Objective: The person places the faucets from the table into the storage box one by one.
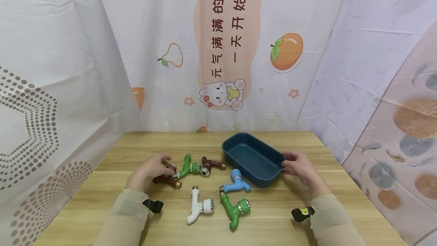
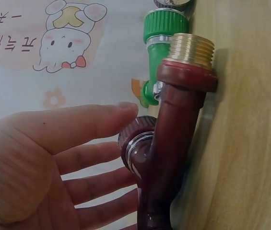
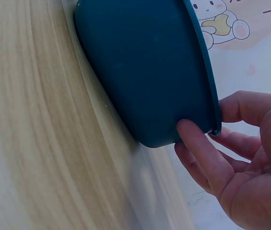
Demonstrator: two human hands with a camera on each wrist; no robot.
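My left hand is at a dark brown tap lying at the left of the table. Its thumb tip overlaps the tap's ribbed knob in the left wrist view, and the other fingers reach behind the knob, loosely extended. My right hand pinches the right end of a dark teal plastic tub. In the right wrist view, fingertips press its outer wall while another digit lies at the rim. The tub stands at the back right, its inside bare.
Between my hands lie a green tap, another brown tap, a blue tap, a white tap and a nearer green tap. A printed curtain hangs behind the wooden table.
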